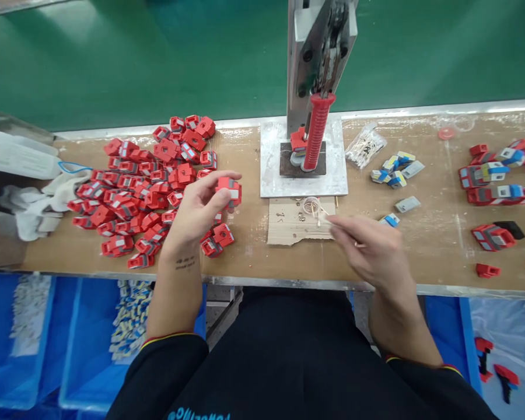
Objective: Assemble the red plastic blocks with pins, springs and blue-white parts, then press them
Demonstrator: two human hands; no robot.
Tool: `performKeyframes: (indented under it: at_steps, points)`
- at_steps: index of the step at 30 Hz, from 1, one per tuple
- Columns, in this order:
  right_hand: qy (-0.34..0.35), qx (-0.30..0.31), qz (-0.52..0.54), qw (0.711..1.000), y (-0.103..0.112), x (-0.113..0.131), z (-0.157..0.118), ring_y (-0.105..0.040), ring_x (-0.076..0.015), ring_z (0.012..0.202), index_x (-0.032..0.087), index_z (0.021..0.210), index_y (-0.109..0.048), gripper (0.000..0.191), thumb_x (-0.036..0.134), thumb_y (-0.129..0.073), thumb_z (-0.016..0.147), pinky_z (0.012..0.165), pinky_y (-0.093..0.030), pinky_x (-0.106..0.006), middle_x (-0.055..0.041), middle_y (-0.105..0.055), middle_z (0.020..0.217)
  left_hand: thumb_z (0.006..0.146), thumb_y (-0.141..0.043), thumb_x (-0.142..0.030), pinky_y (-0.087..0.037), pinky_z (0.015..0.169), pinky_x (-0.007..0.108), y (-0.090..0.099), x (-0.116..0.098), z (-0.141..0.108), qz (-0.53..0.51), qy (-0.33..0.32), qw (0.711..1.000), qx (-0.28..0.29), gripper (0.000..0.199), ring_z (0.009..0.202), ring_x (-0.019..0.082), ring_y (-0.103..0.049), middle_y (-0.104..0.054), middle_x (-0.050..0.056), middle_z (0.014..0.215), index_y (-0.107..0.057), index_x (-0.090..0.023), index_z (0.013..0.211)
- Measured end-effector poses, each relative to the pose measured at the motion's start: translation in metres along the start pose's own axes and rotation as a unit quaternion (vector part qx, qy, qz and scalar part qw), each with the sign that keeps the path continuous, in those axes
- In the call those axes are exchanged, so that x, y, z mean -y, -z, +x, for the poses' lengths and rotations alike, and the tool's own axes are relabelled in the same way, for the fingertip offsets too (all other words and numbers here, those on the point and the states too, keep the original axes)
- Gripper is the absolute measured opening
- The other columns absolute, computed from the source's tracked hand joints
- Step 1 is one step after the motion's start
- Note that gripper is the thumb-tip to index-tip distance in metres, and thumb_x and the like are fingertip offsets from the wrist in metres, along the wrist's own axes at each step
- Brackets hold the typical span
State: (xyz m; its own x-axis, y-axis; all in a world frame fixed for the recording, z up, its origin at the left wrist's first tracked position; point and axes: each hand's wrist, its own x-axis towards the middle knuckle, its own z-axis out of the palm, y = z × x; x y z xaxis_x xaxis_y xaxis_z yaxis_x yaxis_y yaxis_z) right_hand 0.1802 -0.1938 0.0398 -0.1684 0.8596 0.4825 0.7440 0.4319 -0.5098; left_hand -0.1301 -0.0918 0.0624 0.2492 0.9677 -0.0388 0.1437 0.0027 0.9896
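A red plastic part (230, 191) with a grey and white side is pinched between the thumb and fingers of my left hand (201, 204), just right of a large pile of similar red parts (144, 198). My right hand (367, 242) is closed on a thin white swab, its tip by a small round clear container (311, 206). That container stands on a piece of cardboard (289, 224), with small metal bits beside it.
A hand press with a red handle (317, 131) stands on a metal plate (271, 175). To its right lie a bag of swabs (366, 146), small blue-yellow-white parts (394, 175) and red assemblies (492, 192). White gloves (39, 210) lie left; blue bins (74, 361) sit below.
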Motion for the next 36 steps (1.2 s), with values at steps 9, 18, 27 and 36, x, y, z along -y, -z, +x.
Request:
performKeyframes:
  at_steps: [9,18,27,36]
  points:
    - [-0.233,-0.111,-0.197,0.946,0.061,-0.092,-0.064,-0.075,-0.0293,0.094,0.022,0.113,-0.076,0.033,0.048,-0.057,0.104,0.085,-0.059,-0.044,-0.0125,-0.081,0.101,0.074,-0.100,-0.047,-0.066,0.072,0.031,-0.051,0.028,0.004,-0.288,-0.001,0.958,-0.001,0.058,0.092,0.024,-0.083,-0.083,0.007,0.110,-0.075,-0.028,0.123]
    - [-0.200,0.037,-0.200,0.959,0.044,-0.112,-0.030,-0.069,-0.0317,0.098,0.025,0.107,-0.074,0.018,0.038,-0.063,0.102,0.089,-0.054,-0.046,-0.0111,-0.081,0.101,0.070,-0.104,-0.031,-0.070,0.095,0.041,-0.069,0.055,0.004,-0.306,-0.020,0.952,0.010,0.046,0.107,0.028,-0.084,-0.083,0.000,0.110,-0.074,-0.031,0.105]
    - [-0.125,0.125,-0.196,0.965,0.057,-0.097,-0.050,-0.071,-0.0318,0.103,0.026,0.116,-0.076,0.020,0.037,-0.066,0.102,0.092,-0.057,-0.049,-0.0112,-0.078,0.113,0.076,-0.101,-0.029,-0.070,0.082,0.028,-0.079,0.052,-0.003,-0.338,-0.039,0.940,0.009,0.043,0.099,0.021,-0.085,-0.084,0.003,0.117,-0.076,-0.030,0.111]
    - [-0.162,-0.054,0.132,0.976,0.038,-0.073,-0.039,-0.078,-0.0264,0.102,0.028,0.107,-0.066,0.020,0.045,-0.072,0.098,0.076,-0.064,-0.038,-0.0104,-0.078,0.115,0.075,-0.101,-0.028,-0.071,0.076,0.025,-0.090,0.054,-0.010,-0.343,-0.018,0.939,0.029,0.047,0.080,0.016,-0.083,-0.086,0.002,0.094,-0.078,-0.027,0.117]
